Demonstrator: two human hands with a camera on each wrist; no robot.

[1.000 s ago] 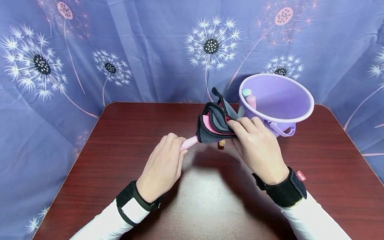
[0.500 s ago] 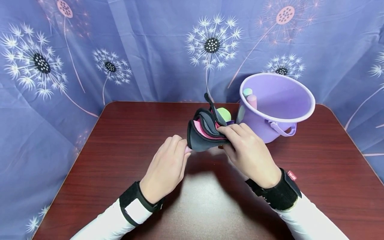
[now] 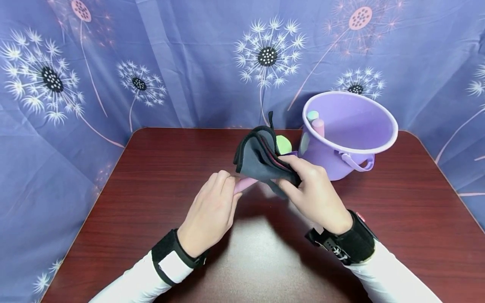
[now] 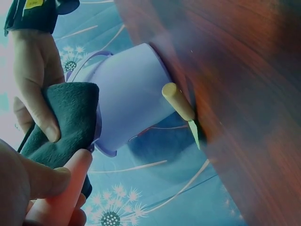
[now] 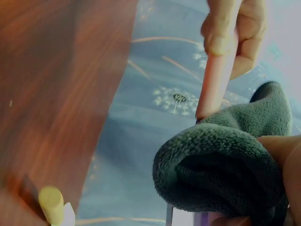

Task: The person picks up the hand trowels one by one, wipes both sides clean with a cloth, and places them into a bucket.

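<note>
My left hand (image 3: pixel 208 212) grips the pink handle (image 3: pixel 245 184) of a tool whose head is mostly hidden. A grey cloth (image 3: pixel 261 153) with black edging is bunched over the tool's far end, and a pink layer shows in its folds. My right hand (image 3: pixel 312 191) pinches this cloth between thumb and fingers. In the right wrist view, the cloth (image 5: pixel 216 169) wraps round just below the handle (image 5: pixel 217 84). Something purple (image 3: pixel 292 154) peeks out by the right fingers. Both hands are above the table.
A lilac bucket (image 3: pixel 329 158) stands at the back right, with a mint handle end (image 3: pixel 312 115) and a pink one (image 3: pixel 318 126) inside. On the table lies a small tool with a yellow handle (image 4: pixel 178 101) and a lime-green head (image 3: pixel 283 144). A dandelion-print curtain (image 3: pixel 204 63) hangs behind.
Both hands drew the tool and cloth a little left and nearer. The right hand then turned, so the cloth's grey face covers the folds, and more of the pink handle shows.
</note>
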